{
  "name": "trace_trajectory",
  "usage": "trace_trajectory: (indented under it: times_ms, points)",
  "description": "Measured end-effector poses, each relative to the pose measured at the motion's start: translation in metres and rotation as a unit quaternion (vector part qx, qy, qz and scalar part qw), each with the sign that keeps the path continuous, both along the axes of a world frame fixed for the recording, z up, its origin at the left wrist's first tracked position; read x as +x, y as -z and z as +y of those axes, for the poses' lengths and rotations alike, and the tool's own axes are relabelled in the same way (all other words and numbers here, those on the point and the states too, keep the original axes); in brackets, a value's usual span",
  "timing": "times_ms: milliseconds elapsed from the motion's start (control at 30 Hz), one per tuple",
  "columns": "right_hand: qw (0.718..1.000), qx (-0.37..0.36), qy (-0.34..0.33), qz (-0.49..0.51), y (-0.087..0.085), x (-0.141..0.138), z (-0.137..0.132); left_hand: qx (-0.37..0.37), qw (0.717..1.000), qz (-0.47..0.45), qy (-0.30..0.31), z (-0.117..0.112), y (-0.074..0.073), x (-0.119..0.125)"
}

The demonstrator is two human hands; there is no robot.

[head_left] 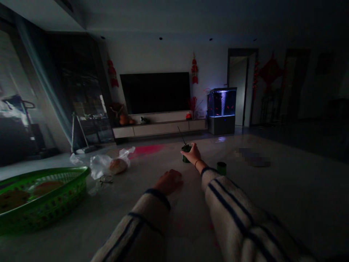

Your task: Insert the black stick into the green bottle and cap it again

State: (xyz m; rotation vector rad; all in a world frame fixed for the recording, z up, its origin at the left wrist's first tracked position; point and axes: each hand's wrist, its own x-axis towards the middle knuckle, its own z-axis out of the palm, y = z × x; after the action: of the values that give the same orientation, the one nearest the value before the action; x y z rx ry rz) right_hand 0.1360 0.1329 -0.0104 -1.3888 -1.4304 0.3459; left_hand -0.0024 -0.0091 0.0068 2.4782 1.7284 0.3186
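Observation:
My right hand (193, 154) is closed around a small dark green jar (185, 157) on the table (152, 229). A thin dark stick (181, 135) rises at a slant to the left from the jar's top. To the right of my right wrist stands a short green cylinder (221, 168), partly behind the sleeve. My left hand (169, 181) lies palm down on the tabletop, nearer to me, its fingers loosely stretched and holding nothing. Dim light hides the finer detail of both hands.
At the left is a green plastic basket (62, 196) with food in it. A round bun (117, 166) lies by a clear plastic bag (99, 165), with glasses (105, 179) just in front. Farther off are a television (156, 92) and a lit fish tank (222, 103).

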Motion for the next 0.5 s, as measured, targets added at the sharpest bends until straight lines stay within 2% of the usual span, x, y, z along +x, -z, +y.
trace_trajectory:
  times_ms: [200,333,500]
  points:
    - [0.996,-0.052,-0.047,0.050,-0.0012,0.0028,0.0031,0.005,1.000,0.010,-0.005,0.0008,0.0009,0.0001]
    - [0.994,-0.061,-0.065,0.057,-0.0003,0.0004,0.0037,0.008,1.000,0.009,-0.005,-0.0009,-0.0004,0.0011]
    - [0.997,-0.073,-0.014,0.009,0.0007,-0.0010,0.0006,-0.001,1.000,0.008,-0.010,-0.0017,-0.0020,0.0019]
